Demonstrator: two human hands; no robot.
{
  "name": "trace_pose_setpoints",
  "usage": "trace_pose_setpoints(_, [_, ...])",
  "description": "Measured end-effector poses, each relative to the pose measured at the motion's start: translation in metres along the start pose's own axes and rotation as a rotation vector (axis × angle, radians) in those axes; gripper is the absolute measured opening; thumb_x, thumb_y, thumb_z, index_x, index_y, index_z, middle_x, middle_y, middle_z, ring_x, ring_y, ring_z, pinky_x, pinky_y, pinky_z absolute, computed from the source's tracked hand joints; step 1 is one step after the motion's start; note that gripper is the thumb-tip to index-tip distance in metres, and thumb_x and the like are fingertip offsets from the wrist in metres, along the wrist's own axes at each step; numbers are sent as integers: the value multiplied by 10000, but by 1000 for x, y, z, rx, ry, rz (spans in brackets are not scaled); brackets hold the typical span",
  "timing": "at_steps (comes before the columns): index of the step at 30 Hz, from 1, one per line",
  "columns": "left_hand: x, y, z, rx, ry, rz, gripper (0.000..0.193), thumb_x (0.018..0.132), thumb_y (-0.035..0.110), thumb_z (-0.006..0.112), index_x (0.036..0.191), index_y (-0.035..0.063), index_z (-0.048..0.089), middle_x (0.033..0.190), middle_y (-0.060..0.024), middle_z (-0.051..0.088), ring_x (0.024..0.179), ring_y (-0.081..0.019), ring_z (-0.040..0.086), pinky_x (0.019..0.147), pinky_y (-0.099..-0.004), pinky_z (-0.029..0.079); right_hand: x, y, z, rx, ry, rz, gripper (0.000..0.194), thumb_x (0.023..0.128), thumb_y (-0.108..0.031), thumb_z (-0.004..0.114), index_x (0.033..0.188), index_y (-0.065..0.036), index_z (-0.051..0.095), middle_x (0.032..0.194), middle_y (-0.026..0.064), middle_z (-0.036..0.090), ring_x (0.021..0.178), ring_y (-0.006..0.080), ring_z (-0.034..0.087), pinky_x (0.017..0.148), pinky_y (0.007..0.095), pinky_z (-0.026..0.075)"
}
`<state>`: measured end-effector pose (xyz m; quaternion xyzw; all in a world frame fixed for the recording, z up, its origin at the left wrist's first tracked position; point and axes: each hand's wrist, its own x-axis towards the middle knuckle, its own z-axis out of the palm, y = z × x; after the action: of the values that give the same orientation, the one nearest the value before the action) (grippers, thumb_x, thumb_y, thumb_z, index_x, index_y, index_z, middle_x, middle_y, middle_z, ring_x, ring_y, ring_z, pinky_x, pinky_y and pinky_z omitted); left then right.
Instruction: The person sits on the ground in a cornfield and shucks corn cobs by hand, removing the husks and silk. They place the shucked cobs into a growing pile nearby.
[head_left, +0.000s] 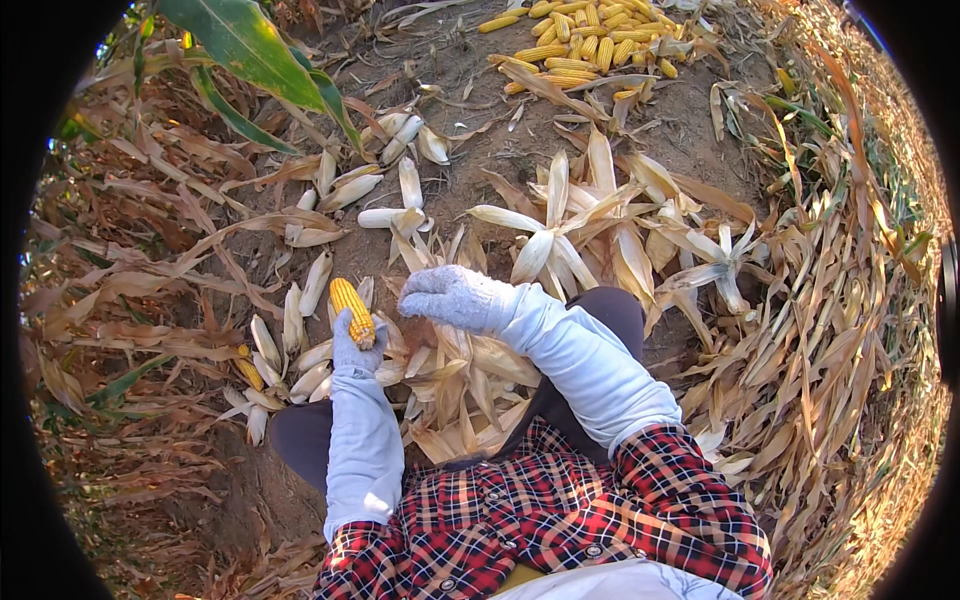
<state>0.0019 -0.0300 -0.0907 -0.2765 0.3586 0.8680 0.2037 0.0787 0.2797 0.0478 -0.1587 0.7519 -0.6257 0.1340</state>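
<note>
A bare yellow corn cob (350, 304) stands upright in my left hand (358, 349), which wears a grey knit glove. My right hand (450, 296), gloved the same way, is just right of the cob and apart from it, its fingers curled together; whether they pinch anything is hidden. Beneath and between my hands lie loose dry corn husks (469, 367). Husk-covered ears of corn (294, 319) lie on the soil around my left hand, with a partly bared yellow ear (250, 367) further left.
A pile of bare yellow cobs (592, 37) lies on the soil at the top. Opened husks (553, 236) are spread beyond my right hand. Dry stalks and leaves (787, 360) are heaped at the right, more at the left. A green corn leaf (251, 52) hangs in at the upper left.
</note>
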Motion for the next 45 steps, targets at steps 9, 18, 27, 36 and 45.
trace_pose_setpoints(9, [50, -69, 27, 85, -183, -83, 462, 1033, 382, 634, 1403, 114, 563, 1268, -116, 674, 902, -217, 721, 753, -340, 630, -3, -20, 2, 101, -5, 72, 334, 1039, -297, 628, 1230, -28, 687, 1071, 131, 737, 1048, 268, 708, 970, 390, 532])
trace_pose_setpoints(18, [-11, -8, 349, 477, -568, 461, 324, 1010, 234, 688, 1270, 46, 639, 1013, -53, 652, 813, -183, 685, 702, -352, 647, -15, -35, -29, 487, 173, 132, 231, 1029, -311, 646, 1098, -95, 693, 808, -12, 623, 633, 74, 580, 521, 245, 471])
trace_pose_setpoints(27, [46, -89, 90, 1096, -456, 470, 352, 1001, 217, 688, 1293, 22, 667, 1063, -75, 725, 891, -159, 709, 834, -325, 610, -7, -14, -21, 144, 110, 147, 344, 1037, -297, 625, 1265, -42, 670, 943, 89, 726, 684, 172, 671, 615, 330, 565])
trace_pose_setpoints(36, [15, -114, -27, 1231, -92, 20, 354, 979, 278, 709, 1213, 13, 690, 889, -96, 712, 678, -167, 671, 578, -325, 576, 5, 21, 7, -781, -286, 198, 394, 966, -254, 620, 1340, -130, 631, 1191, 175, 724, 1078, 382, 716, 910, 491, 573])
trace_pose_setpoints(45, [37, -113, -77, 1263, -1, 14, 335, 926, 326, 731, 1148, 74, 735, 937, -74, 746, 777, -170, 694, 718, -352, 572, 12, 7, 29, -768, -443, 174, 328, 951, -333, 650, 1213, -143, 697, 1039, 155, 758, 1007, 379, 734, 877, 497, 572])
